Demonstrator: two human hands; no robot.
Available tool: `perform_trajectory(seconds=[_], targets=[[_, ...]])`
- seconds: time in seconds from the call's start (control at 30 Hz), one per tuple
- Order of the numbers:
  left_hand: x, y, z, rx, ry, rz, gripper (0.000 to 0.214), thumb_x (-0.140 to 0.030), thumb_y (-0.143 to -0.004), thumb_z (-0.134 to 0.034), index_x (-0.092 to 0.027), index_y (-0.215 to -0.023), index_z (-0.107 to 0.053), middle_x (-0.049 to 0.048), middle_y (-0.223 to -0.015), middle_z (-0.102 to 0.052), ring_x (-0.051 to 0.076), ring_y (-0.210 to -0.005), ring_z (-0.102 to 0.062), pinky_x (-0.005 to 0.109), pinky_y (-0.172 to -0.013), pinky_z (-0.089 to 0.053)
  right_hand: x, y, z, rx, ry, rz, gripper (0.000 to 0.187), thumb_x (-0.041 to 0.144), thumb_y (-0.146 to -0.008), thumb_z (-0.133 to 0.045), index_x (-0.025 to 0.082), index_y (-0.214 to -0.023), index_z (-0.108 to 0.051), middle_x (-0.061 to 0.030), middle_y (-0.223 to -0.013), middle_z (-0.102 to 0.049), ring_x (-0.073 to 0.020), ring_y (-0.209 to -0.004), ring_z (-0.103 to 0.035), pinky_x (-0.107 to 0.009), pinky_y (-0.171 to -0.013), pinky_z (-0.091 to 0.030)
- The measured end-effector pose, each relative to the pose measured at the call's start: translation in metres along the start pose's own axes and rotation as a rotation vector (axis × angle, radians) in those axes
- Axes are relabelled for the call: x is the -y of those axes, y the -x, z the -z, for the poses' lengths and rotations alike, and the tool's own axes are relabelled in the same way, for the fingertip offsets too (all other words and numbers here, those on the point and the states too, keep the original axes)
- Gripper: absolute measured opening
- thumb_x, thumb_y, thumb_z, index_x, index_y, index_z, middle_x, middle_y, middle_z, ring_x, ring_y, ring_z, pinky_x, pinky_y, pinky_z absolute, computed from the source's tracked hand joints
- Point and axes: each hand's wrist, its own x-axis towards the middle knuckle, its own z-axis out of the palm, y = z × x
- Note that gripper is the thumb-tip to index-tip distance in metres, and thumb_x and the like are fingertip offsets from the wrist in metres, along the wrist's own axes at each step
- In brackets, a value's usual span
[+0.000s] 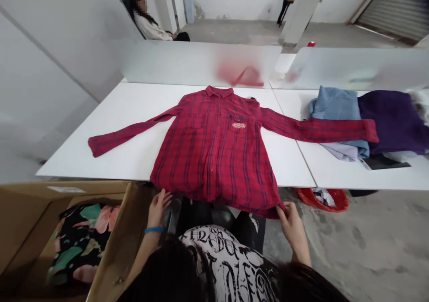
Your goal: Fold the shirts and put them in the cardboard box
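I can see a red plaid shirt spread across the white desk, 1 of its 2 sleeves lying over blue clothing; the right hand pinches 1 hem corner, the left hand, relaxed, is near the other

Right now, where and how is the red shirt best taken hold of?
Probably by both bottom corners, from the near side: the shirt lies spread out, collar farthest away, hem overhanging the table. The right hand pinches one corner.

The badge on the shirt is too small to read; the left edge crops the box.
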Motion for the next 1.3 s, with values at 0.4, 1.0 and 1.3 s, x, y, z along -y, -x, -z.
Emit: perform_trajectory(seconds=[0.4,1.0,1.3], targets=[[-0.006,0.007,-0.004,0.055,0.622,0.204,0.008,-0.016,-0.083,-0.056,-0.018,-0.082,-0.064,-0.0014,-0.075,-0.07,0.007,-0.069,-0.066,0.019,-0.069,-0.052,0.003,-0.006,0.025,-0.269,0.423,0.229,0.036,0.044,-0.08,-0.041,0.017,-0.097,-0.058,-0.0132,-0.083,-0.07,-0.0229,-0.063,-0.064,-0.028,-0.056,-0.044],[-0.007,0.003,0.029,0.01,0.295,0.019,0.03,-0.037,-0.051,-0.08,-0.021,-0.068,-0.061,-0.0015,-0.067,-0.067,0.012,-0.062,-0.064,0.024,-0.063,-0.054,-0.009,-0.006,0.058,-0.058,0.425,0.094,0.04,0.048,-0.08,-0.045,0.02,-0.107,-0.053,-0.0054,-0.073,-0.07,-0.0221,-0.061,-0.066,-0.028,-0.053,-0.048],[-0.162,-0.056,0.081,0.011,-0.927,-0.573,0.041,-0.061,-0.072,-0.049,-0.028,-0.093,-0.061,0.0014,-0.09,-0.07,0.024,-0.085,-0.065,0.037,-0.084,-0.049,0.113,-0.042,-0.037,0.074,0.382,0.74,0.042,0.047,-0.093,-0.039,0.018,-0.118,-0.057,-0.0134,-0.12,-0.061,-0.0234,-0.114,-0.055,-0.041,-0.098,-0.044]])
